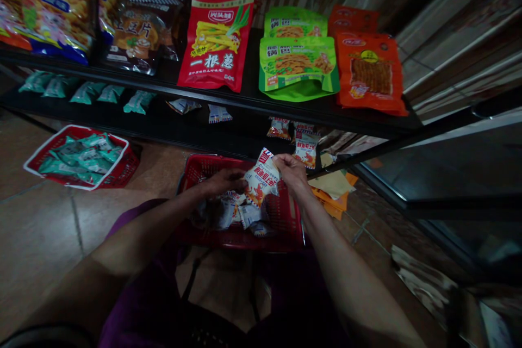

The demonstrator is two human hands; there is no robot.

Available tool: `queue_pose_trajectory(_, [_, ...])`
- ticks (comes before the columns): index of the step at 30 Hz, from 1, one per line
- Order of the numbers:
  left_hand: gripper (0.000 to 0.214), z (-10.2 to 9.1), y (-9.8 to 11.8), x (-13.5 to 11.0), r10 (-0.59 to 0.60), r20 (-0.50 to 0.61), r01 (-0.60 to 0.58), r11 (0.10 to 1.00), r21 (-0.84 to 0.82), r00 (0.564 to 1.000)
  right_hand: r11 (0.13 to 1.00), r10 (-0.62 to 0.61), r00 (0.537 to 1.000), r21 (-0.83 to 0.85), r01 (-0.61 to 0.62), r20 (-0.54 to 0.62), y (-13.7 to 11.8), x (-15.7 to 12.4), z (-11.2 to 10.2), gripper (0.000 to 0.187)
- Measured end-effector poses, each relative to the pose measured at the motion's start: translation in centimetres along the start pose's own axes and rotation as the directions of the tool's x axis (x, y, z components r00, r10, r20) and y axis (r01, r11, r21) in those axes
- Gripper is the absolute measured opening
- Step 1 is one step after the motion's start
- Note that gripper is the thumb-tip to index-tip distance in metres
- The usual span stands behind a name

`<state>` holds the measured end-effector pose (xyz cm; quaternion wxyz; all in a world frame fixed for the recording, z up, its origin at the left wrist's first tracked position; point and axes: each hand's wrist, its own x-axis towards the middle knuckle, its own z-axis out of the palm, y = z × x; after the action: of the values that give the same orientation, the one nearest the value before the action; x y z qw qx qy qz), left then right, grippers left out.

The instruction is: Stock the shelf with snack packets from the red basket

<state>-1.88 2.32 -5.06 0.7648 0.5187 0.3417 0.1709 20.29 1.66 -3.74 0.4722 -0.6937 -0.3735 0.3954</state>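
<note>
A white snack packet (261,180) with red lettering and an orange picture is held up over a red plastic basket (287,228). My right hand (290,171) pinches its upper right edge between thumb and fingers. At the packet's left edge, the fingertips of my left hand (223,181) close on it, though shadow partly hides them. Several similar small packets (249,215) lie loose in the basket below. Just beyond my right hand, more of these packets (305,148) stand on the lower shelf.
A black shelf (138,79) spans the front, bearing a red bag (218,41), green bags (299,68) and orange bags (370,73). Teal packets (87,92) line the lower level. Another red basket (129,166) of teal packets sits left on the tiled floor. Flattened packaging (334,190) lies right.
</note>
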Motion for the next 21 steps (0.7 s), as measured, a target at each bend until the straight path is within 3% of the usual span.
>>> queue_pose_trajectory(8, [0.045, 0.41, 0.37, 0.05, -0.030, -0.017, 0.029, 0.997, -0.066, 0.999, 0.999, 0.034, 0.999, 0.034, -0.033, -0.028, -0.44, -0.06, -0.06, 0.029])
queue_pose_trajectory(15, [0.050, 0.70, 0.11, 0.31, 0.009, -0.177, -0.041, 0.982, -0.182, 0.984, 0.993, 0.061, 0.994, 0.110, -0.051, -0.089, -0.59, 0.41, -0.41, 0.032])
queue_pose_trajectory(21, [0.035, 0.82, 0.23, 0.31, -0.004, -0.231, -0.051, 0.972, -0.231, 0.973, 0.993, 0.046, 0.992, 0.113, -0.032, -0.119, -0.50, 0.70, -0.56, 0.032])
